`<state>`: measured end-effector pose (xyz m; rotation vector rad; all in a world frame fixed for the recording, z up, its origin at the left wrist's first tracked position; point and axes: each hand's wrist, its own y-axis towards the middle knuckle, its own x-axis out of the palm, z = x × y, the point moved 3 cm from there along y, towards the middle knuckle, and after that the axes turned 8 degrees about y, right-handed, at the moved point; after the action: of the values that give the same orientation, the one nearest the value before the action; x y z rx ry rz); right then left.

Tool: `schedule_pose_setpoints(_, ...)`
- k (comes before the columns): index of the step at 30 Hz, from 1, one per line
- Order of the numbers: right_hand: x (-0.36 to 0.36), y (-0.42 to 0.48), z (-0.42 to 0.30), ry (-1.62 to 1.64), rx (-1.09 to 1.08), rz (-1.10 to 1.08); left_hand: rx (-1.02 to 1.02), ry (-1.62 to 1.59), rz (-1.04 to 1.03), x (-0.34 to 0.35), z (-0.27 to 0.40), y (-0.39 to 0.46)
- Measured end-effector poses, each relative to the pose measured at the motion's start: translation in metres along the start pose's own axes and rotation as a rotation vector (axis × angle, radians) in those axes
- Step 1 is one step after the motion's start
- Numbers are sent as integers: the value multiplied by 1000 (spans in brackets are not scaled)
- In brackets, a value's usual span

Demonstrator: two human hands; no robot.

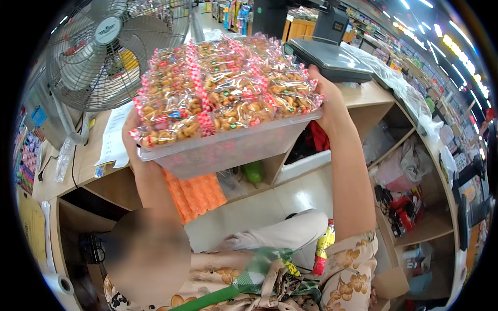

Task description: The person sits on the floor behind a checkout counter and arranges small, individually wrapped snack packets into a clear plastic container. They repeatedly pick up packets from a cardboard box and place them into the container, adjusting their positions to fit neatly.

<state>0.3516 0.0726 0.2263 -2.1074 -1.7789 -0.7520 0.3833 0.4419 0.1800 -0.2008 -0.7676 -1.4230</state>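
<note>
Both hands bear a translucent plastic tub (229, 145), held up over the counter's inner edge. Clear packets of golden-brown snacks (233, 89) with red-and-white checked seams are heaped above its rim. My left hand (134, 136) grips the near left end, its fingers partly hidden behind the tub. At the right end, my right hand (326, 97) clasps the side with the thumb up by the packets. Just behind that hand stands a weighing scale (330, 58) with a flat metal platter.
A wire-caged fan (113, 50) stands at the left, by a handwritten paper sheet (114, 136). Below the tub are an orange egg tray (198, 196) and a green object (253, 173). Open shelves (424, 229) with bags and boxes curve round the right.
</note>
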Motion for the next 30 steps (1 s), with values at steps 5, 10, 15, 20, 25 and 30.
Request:
schedule_pose_setpoints(5, 37, -77, -31, -780, -1008, 250, 2, 14, 11, 5, -3, -2)
schedule_pose_setpoints(10, 118, -119, 4, -1469, -1384, -279, 24, -16, 28, 1, -8, 4)
schedule_pose_setpoints(15, 109, -98, 34, -1511, -1196, -320, 448, 382, 303, -15, 12, -24)
schedule_pose_setpoints(20, 105, -102, 36, -1490, -1169, -369, 1302, 940, 0, 70, 57, -96)
schedule_pose_setpoints(25, 99, -93, 36, -1529, -1276, -336, 1250, 1690, -94, 109, 38, -93)
schedule_pose_setpoints(30, 53, -135, 46, -1565, -1116, -103, 1267, 1681, -140, 113, 28, -78)
